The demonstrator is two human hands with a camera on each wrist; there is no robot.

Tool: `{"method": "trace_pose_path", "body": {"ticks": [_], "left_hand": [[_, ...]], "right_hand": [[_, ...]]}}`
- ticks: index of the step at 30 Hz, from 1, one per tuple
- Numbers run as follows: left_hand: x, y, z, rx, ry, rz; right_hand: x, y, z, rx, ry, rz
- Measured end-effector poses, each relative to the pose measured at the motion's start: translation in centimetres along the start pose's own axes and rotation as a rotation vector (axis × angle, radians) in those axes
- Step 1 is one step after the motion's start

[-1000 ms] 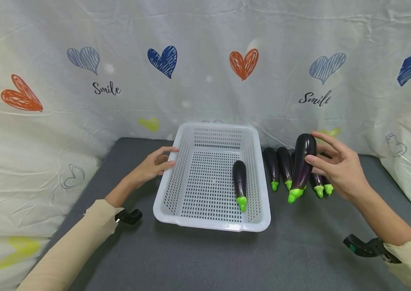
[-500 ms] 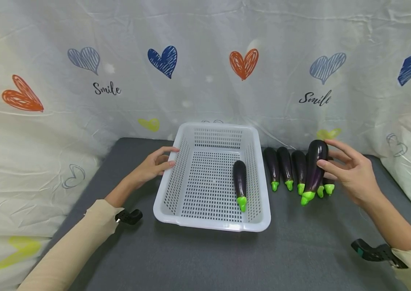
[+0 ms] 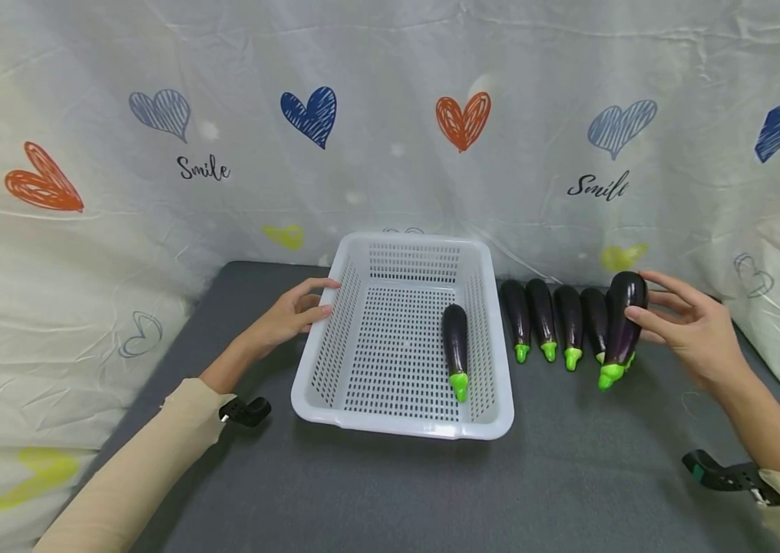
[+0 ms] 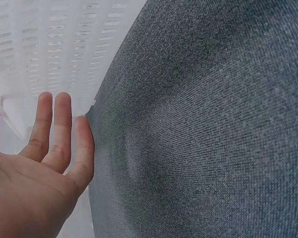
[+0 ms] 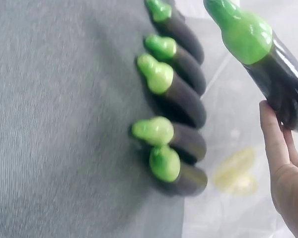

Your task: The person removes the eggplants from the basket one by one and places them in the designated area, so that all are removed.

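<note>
My right hand [image 3: 697, 330] holds a glossy dark purple eggplant [image 3: 625, 315] with a green stem end, thumb on the near side and fingers behind. In the right wrist view this eggplant [image 5: 273, 59] is raised above a row of several others. That row of eggplants [image 3: 570, 319] lies right of the white basket [image 3: 397, 426], stems toward me; the held one partly covers the row's right end. Inside the basket, at its right, lies one eggplant [image 3: 455, 346]. My left hand [image 3: 286, 319] grips the basket's left rim, with several fingers [image 4: 62, 124] against its outer wall.
A dark grey cloth-covered table [image 3: 390, 499] lies under everything. Behind it hangs a white curtain [image 3: 390, 177] printed with hearts and "Smile". Black straps with small devices are worn on both wrists.
My right hand has moved to the right and slightly lower with the eggplant, uncovering more of the row. The left hand and the basket have stayed in place.
</note>
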State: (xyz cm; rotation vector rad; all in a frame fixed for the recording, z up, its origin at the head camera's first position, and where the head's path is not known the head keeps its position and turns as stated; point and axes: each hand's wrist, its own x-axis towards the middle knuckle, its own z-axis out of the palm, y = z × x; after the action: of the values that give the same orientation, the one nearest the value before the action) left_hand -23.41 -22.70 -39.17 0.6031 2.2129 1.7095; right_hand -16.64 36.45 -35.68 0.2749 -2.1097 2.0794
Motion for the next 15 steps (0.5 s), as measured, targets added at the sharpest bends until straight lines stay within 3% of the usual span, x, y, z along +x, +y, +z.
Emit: {"method": "trace_pose_path", "body": {"ticks": [15], "left_hand": [[0.1,-0.3,-0.1,0.005,0.001,0.001]], "right_hand": [[0.0,1.5,-4.1,-0.138,0.01,0.066]]}}
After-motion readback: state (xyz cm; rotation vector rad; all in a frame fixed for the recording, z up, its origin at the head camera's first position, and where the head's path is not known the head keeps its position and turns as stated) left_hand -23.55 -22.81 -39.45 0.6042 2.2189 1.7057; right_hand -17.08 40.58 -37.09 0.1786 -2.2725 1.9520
